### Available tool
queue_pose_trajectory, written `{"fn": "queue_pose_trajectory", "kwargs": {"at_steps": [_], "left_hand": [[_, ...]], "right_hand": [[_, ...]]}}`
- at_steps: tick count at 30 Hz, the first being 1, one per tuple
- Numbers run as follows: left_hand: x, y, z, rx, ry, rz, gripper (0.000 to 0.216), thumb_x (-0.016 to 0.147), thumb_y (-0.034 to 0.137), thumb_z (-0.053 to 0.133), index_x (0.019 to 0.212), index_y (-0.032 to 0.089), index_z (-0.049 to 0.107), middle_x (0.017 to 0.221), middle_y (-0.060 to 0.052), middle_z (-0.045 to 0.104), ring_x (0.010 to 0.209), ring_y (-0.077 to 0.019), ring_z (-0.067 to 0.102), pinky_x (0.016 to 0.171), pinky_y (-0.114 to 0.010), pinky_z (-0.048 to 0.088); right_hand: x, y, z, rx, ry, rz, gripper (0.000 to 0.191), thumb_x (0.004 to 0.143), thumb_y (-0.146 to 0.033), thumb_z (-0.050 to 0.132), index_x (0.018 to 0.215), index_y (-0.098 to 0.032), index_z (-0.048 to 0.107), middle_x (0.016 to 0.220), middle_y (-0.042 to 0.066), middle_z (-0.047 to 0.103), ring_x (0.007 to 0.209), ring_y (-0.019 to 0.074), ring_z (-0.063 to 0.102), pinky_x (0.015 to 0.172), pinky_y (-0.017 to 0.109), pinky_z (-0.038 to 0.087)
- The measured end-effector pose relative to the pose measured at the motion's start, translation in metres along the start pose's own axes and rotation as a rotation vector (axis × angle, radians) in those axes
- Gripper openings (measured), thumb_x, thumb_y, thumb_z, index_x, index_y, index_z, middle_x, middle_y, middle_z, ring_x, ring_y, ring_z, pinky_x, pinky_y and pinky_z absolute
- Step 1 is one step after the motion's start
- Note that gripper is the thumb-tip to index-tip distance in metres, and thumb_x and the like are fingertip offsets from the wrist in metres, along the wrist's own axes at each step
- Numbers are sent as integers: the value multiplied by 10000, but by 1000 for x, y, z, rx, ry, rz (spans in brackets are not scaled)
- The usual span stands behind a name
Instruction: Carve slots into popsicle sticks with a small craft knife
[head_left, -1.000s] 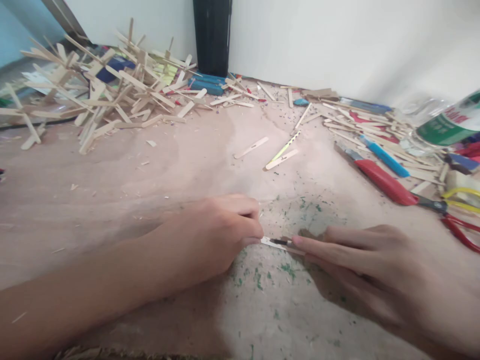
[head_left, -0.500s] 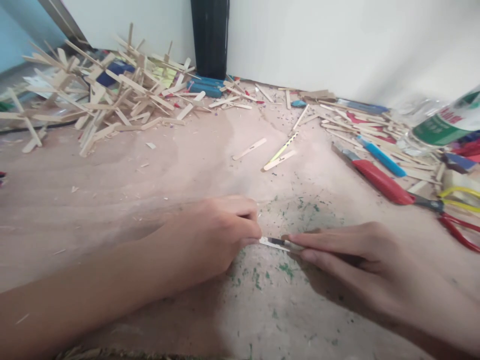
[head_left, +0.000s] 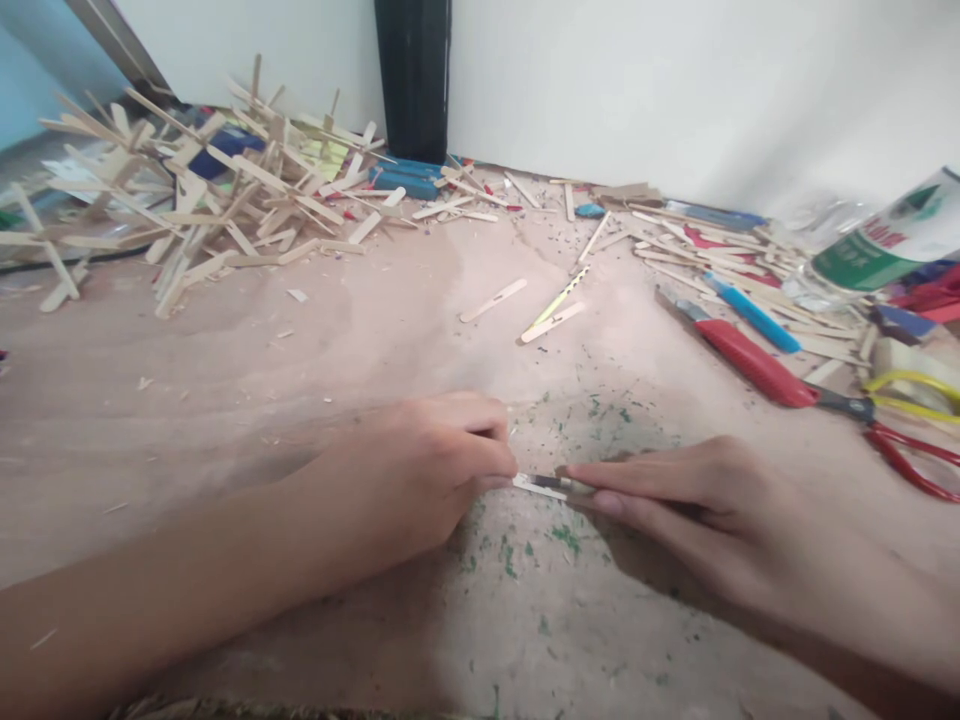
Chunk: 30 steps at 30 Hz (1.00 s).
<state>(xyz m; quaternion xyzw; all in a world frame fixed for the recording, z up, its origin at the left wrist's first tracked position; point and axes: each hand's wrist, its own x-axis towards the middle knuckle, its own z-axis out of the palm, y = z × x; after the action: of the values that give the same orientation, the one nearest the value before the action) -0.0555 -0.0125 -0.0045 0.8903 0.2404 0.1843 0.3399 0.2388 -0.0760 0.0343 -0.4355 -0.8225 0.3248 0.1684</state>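
My left hand (head_left: 420,475) rests on the board with its fingers pinched on one end of a small wooden stick (head_left: 538,486) that lies flat between both hands. My right hand (head_left: 697,500) comes in from the right, fingers pressed together along a thin dark blade or tool whose tip lies on the stick. Most of that tool is hidden under the fingers. Green flecks dot the board (head_left: 360,330) around the stick.
A heap of glued wooden sticks (head_left: 195,200) fills the far left. Loose sticks (head_left: 551,320), a red utility knife (head_left: 739,355), a blue knife (head_left: 750,310), scissors (head_left: 907,420) and a lying bottle (head_left: 877,245) crowd the right. A dark post (head_left: 412,75) stands at the wall.
My right fingertips have slid a little to the left along the stick, toward my left hand. The left hand has hardly moved.
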Motion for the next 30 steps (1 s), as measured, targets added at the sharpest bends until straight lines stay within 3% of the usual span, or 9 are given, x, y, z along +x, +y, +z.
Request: {"fn": "queue_pose_trajectory", "kwargs": {"at_steps": [13,20,30], "left_hand": [[-1,2,-1,22,7,-3,397,1135,88,531,838,202,768,962,-3,763,870,-141,698,805,-283,495],[2,4,-2,1,7,-27,376,1122,102,551,834,206,771,962,3,760,871,-142,698,804,-292,484],[0,5,-2,34,1,-16,369,1131,89,550,861,199,776,964,17,742,868,-135,695,808,-299,480]], "right_hand": [[-5,6,-3,-74,4,-31,335,1217,-293,621,1392,-254,904,1059,72,928,817,235,893,687,318,738],[-3,4,2,-66,20,-60,342,1247,-272,595,1430,-209,877,946,54,894,715,155,824,655,243,656],[-5,5,0,-68,-2,-76,337,1239,-225,593,1423,-175,870,1023,68,905,721,146,821,620,245,615]]}}
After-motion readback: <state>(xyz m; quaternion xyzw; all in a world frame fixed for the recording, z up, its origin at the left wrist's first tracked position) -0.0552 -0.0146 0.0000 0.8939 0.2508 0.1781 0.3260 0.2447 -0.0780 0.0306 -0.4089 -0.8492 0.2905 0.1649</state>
